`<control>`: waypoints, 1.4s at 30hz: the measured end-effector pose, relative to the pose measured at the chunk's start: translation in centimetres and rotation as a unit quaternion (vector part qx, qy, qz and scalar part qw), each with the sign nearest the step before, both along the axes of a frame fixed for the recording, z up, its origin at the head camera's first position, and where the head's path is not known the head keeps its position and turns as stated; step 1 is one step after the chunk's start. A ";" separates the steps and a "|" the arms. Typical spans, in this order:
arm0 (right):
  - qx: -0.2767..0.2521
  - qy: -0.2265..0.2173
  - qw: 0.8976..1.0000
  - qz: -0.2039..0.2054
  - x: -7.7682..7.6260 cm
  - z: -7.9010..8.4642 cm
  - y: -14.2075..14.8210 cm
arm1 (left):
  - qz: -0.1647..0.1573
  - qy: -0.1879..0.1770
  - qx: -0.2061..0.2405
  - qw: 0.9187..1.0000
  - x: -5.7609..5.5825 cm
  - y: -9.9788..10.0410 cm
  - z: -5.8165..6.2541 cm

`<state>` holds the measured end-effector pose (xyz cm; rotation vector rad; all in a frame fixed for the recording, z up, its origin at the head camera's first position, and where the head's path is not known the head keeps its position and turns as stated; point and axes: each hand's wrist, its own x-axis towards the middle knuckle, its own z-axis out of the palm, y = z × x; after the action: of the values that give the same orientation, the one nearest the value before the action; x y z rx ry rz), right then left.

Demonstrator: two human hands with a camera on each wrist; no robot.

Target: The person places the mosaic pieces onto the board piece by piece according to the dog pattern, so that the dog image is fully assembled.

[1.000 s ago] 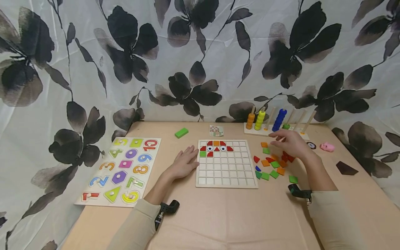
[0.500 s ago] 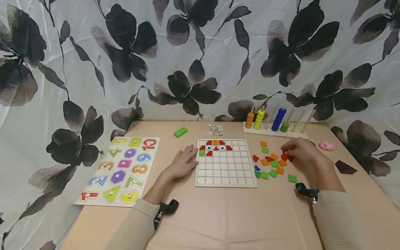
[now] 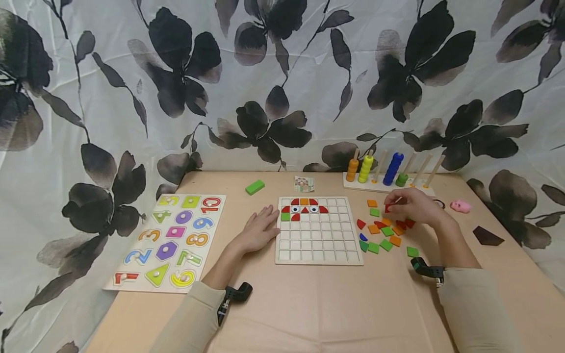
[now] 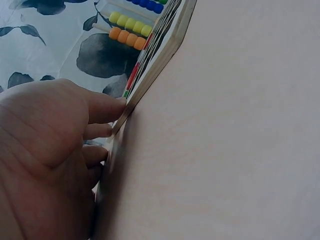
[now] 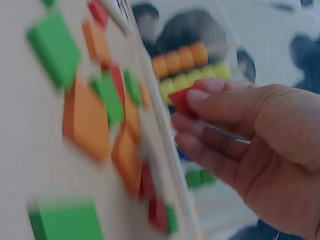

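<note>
A white grid board (image 3: 320, 240) lies mid-table, with red, orange, green and eye-patterned tiles in its upper left squares. Flat on the table, the left hand (image 3: 259, 230) touches the board's left edge with its fingers extended; the left wrist view shows its thumb against the wooden rim (image 4: 145, 90). Between thumb and fingers, the right hand (image 3: 415, 205) pinches a red tile (image 5: 184, 100), held above the loose pieces. Under and beside that hand lie several green, orange (image 3: 395, 240), red and blue tiles. The pinched tile's full outline is hidden by the fingers.
A number puzzle board (image 3: 167, 242) lies at left. At the back are a green block (image 3: 255, 187), a small picture card (image 3: 304, 184) and a peg stand with coloured beads (image 3: 366, 169). A pink pig figure (image 3: 461, 206) and a dark pentagon (image 3: 487, 236) lie at right.
The right hand reached down to the red tiles, picked one up, and has lifted it slightly leftward. The left hand stays beside the board.
</note>
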<state>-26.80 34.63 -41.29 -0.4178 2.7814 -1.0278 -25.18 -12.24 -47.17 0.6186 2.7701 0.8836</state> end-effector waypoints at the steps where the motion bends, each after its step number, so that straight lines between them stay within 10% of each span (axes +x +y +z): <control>1: -0.009 0.016 1.000 0.008 0.0 0.2 -0.8 | -0.001 0.002 0.002 1.000 0.0 0.0 0.0; 6: -0.042 0.072 0.995 0.045 -0.8 1.2 -5.8 | -0.002 0.002 0.002 1.000 0.2 0.1 0.1; 18: -0.046 0.042 0.988 0.143 -3.8 -0.3 -16.3 | -0.003 0.005 0.004 1.000 0.2 0.2 0.2; 42: 0.041 0.033 0.987 0.152 -3.4 -1.9 -18.6 | -0.001 0.008 0.003 1.000 0.2 0.1 0.2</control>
<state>-30.16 16.00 -43.22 -0.8465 2.6894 -0.8405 -25.00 -12.14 -47.00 0.6313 2.7813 0.8902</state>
